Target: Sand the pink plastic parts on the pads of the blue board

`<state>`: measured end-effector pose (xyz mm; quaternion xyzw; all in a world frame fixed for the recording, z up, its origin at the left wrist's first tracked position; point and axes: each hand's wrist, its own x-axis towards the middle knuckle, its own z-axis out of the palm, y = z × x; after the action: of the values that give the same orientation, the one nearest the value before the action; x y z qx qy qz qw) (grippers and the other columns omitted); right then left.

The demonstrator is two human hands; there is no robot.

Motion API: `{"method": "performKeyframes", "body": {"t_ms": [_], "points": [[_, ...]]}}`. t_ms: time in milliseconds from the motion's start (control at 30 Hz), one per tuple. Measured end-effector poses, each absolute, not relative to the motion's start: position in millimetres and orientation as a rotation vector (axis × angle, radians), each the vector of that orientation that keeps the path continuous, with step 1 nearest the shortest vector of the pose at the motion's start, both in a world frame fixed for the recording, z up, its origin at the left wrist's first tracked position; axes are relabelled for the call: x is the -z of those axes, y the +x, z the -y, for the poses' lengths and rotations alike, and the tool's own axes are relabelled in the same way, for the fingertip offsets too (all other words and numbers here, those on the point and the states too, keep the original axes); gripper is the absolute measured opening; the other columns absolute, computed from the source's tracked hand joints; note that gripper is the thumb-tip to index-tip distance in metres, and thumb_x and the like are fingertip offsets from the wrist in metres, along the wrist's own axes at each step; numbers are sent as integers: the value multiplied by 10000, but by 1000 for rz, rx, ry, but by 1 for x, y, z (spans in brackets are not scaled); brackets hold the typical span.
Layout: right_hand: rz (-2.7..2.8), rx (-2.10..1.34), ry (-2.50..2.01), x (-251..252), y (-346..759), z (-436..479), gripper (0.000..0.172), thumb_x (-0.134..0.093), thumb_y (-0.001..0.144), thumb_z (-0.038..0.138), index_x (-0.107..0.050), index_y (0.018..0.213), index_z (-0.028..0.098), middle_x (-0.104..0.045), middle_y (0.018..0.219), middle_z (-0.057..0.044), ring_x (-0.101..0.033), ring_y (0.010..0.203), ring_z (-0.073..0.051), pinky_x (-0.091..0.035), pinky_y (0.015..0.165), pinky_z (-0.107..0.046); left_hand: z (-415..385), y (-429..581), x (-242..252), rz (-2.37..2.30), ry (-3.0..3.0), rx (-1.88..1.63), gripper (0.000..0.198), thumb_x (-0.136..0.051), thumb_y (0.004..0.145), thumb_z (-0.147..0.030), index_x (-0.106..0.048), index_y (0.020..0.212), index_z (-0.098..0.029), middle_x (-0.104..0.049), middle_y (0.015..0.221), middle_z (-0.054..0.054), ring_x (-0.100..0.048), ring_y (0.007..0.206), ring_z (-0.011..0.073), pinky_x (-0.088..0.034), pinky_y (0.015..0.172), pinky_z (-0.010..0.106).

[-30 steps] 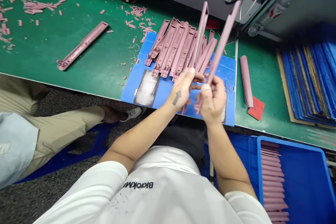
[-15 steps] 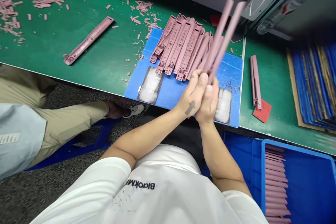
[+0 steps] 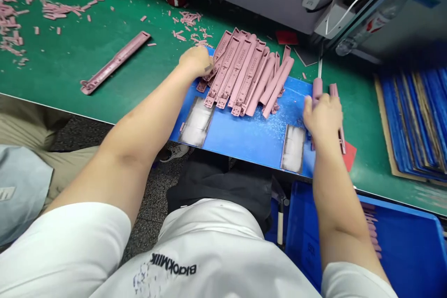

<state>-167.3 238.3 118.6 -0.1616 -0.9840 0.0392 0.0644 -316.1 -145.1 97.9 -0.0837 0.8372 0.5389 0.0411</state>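
Observation:
My left hand (image 3: 196, 61) reaches to the left end of a heap of long pink plastic strips (image 3: 244, 72) lying on a blue board (image 3: 251, 132); its fingers curl onto the leftmost strip. My right hand (image 3: 323, 118) rests at the board's right edge, fingers closed over pink strips (image 3: 317, 87) lying on the green table (image 3: 70, 56), beside a red piece (image 3: 349, 154).
One loose pink strip (image 3: 115, 61) and many pink offcuts (image 3: 52, 9) lie on the left of the table. Stacked blue sheets (image 3: 415, 116) sit far right. A blue bin (image 3: 405, 247) with pink strips stands below right. Another person's leg (image 3: 31, 167) is at left.
Both hands held two pink strips upright together in front of me; now they have parted. The right hand has brought strips down to the board's right edge, the left has reached to the heap.

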Motion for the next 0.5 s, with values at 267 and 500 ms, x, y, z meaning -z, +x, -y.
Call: {"method": "performKeyframes", "body": {"t_ms": [267, 500], "points": [[3037, -682, -312, -119, -232, -180, 407, -597, 1100, 514, -732, 874, 203, -756, 805, -134, -783, 930, -345, -619, 971, -502, 152, -311, -93, -2531, -327, -1712, 157, -701, 1200, -314, -662, 1061, -253, -531, 677, -2, -564, 1183, 242, -306, 1397, 521], [2379, -1346, -170, -121, -128, -157, 629, -319, 1149, 825, -624, 1176, 276, -654, 713, 10, -661, 546, -207, -554, 583, -354, 94, -186, -123, -2049, -25, -2364, 742, -328, 1092, -952, -707, 1232, -330, -572, 750, 57, -682, 1005, 298, -594, 931, 515]]}}
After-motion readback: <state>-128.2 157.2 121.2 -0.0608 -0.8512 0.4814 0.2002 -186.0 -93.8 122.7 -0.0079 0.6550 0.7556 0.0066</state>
